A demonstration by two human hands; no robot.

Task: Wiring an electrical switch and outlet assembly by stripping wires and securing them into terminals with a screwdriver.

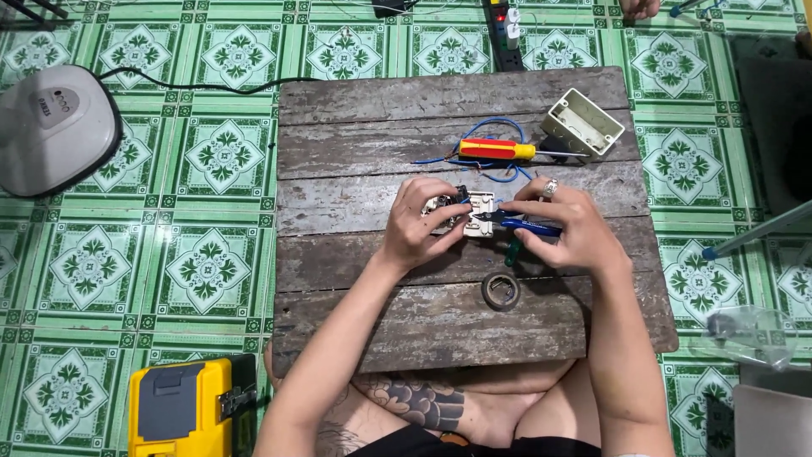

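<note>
My left hand (421, 227) grips a small white electrical socket part (475, 211) over the weathered wooden board (381, 127). My right hand (568, 227), with a ring on one finger, holds blue-handled pliers (518, 223) whose tips touch the socket part. A blue wire (486, 165) loops on the board just beyond my hands, and a red-and-yellow screwdriver (497, 150) lies across it.
A white plastic junction box (582, 123) sits at the board's far right. A roll of black tape (501, 290) lies close to me. A yellow toolbox (182, 408), a grey round device (51, 127), a power strip (507, 32) and a clear bag (748, 334) rest on the green tiled floor.
</note>
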